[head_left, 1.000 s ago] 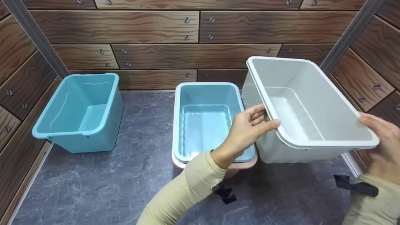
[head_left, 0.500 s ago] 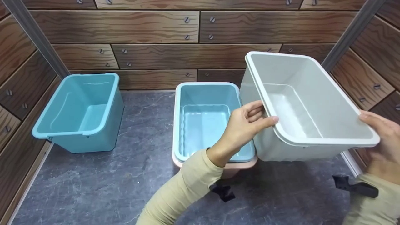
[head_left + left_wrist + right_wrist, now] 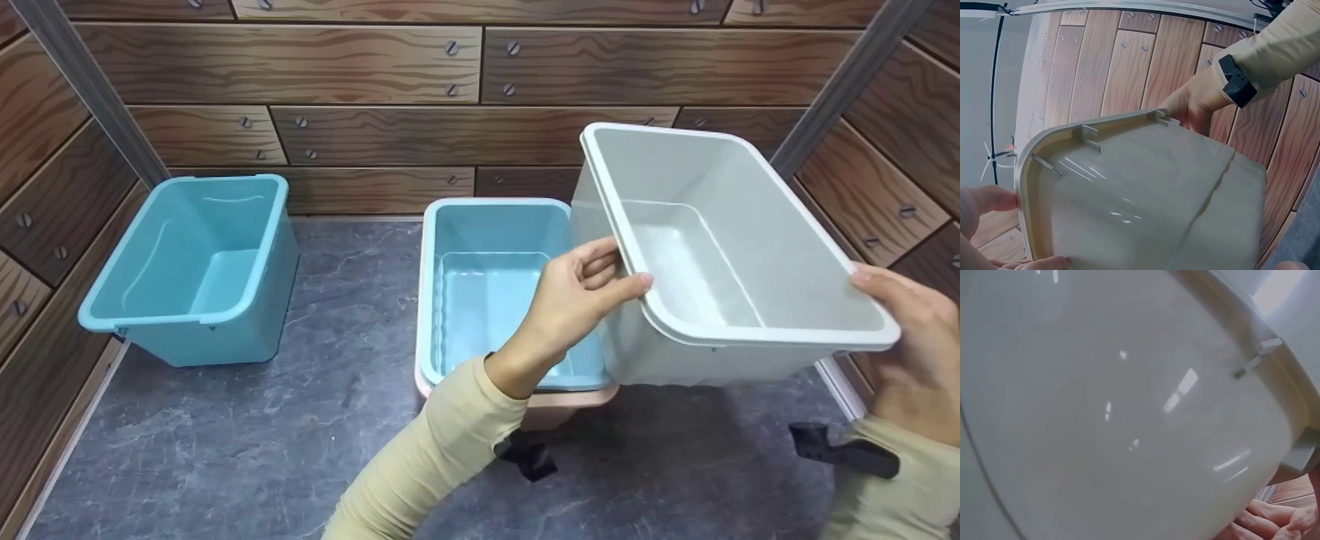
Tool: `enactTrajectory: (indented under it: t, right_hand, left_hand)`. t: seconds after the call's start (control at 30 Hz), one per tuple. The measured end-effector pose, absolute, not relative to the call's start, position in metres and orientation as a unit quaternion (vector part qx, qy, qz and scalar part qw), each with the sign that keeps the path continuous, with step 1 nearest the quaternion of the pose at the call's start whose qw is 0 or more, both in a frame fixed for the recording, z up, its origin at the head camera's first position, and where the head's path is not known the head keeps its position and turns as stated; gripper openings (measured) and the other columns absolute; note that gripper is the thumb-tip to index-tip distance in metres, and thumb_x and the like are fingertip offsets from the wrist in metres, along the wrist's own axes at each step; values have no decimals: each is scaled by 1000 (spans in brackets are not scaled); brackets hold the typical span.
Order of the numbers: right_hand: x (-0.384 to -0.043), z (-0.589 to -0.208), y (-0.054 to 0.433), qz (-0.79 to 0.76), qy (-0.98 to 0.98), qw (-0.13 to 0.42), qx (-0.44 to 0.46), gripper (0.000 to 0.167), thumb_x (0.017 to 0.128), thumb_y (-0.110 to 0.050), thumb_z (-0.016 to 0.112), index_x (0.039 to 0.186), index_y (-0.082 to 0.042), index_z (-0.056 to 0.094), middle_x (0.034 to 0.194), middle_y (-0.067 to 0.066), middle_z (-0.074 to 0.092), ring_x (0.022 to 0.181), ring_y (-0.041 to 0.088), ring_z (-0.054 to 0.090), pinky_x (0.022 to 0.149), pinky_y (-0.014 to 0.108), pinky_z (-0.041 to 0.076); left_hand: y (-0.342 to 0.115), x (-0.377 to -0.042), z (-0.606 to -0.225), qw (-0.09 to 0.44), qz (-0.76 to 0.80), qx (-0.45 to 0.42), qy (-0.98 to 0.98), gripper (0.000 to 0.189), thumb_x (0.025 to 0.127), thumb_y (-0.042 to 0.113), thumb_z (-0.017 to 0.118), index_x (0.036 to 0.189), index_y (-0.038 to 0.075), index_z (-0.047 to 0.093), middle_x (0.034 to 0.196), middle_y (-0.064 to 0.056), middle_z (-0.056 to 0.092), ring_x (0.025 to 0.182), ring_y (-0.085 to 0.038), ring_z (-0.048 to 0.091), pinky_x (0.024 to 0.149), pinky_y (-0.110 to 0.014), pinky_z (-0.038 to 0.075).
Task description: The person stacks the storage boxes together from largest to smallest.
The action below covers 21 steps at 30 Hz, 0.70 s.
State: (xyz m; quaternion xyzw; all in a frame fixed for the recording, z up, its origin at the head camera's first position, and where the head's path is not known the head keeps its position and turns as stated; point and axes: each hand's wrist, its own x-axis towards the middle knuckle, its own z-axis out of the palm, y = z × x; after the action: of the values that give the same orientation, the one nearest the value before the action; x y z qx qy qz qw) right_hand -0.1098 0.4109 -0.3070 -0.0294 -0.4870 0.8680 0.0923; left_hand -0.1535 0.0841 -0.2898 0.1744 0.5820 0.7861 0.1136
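Both hands hold a white plastic storage bin (image 3: 697,225) tilted above the floor, its inside facing me. On its near left rim, the left hand (image 3: 574,304) pinches with the thumb on top and the fingers below. At the right rim, the right hand (image 3: 915,337) grips with its thumb over the edge; its other fingers are mostly hidden in the head view. The white bin's outer wall (image 3: 1145,191) fills much of the left wrist view. Just left of it a light blue bin (image 3: 487,315) sits nested in a pink bin (image 3: 555,411), partly covered by the left arm.
A teal bin (image 3: 262,300) stands apart on the dark marbled floor (image 3: 345,420) at the left. Wood-patterned walls (image 3: 315,67) enclose the back and both sides. Grey posts (image 3: 847,90) stand at the back corners.
Both hands have carried the white bin slightly up and then left, closer to the light blue bin. The other bins have stayed in place.
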Motion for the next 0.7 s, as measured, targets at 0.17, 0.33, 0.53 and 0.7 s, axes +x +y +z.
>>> enactTrajectory:
  t: [0.17, 0.33, 0.53, 0.7]
  right_hand:
    - [-110, -305, 403, 859, -500, 101, -48, 34, 98, 4, 41, 95, 1, 75, 79, 13, 76, 63, 20, 72, 47, 29, 55]
    - [-114, -303, 397, 852, -507, 119, -48, 34, 96, 6, 43, 92, 1, 76, 78, 12, 76, 61, 19, 71, 47, 28, 56]
    - [-116, -302, 392, 850, -509, 126, -46, 32, 94, 8, 45, 92, 1, 76, 78, 13, 76, 61, 19, 71, 47, 28, 56]
    - [-117, -302, 390, 846, -515, 128, -50, 29, 93, 8, 48, 92, 0, 76, 78, 12, 76, 61, 19, 71, 47, 27, 57]
  left_hand:
    - [80, -153, -289, 114, 784, 172, 585, 53, 85, -2, 64, 135, -11, 47, 139, -26, 53, 132, -29, 52, 102, -26, 50]
    - [79, -154, -288, 108, 778, 168, 595, 53, 87, -1, 60, 136, -11, 45, 141, -26, 51, 135, -28, 49, 105, -26, 48]
    - [78, -159, -286, 103, 769, 169, 608, 58, 88, -1, 59, 141, -11, 38, 144, -26, 48, 138, -29, 46, 111, -28, 43]
    - [76, -167, -287, 99, 762, 174, 616, 59, 88, 0, 59, 142, -10, 37, 145, -25, 47, 139, -28, 45, 112, -27, 42]
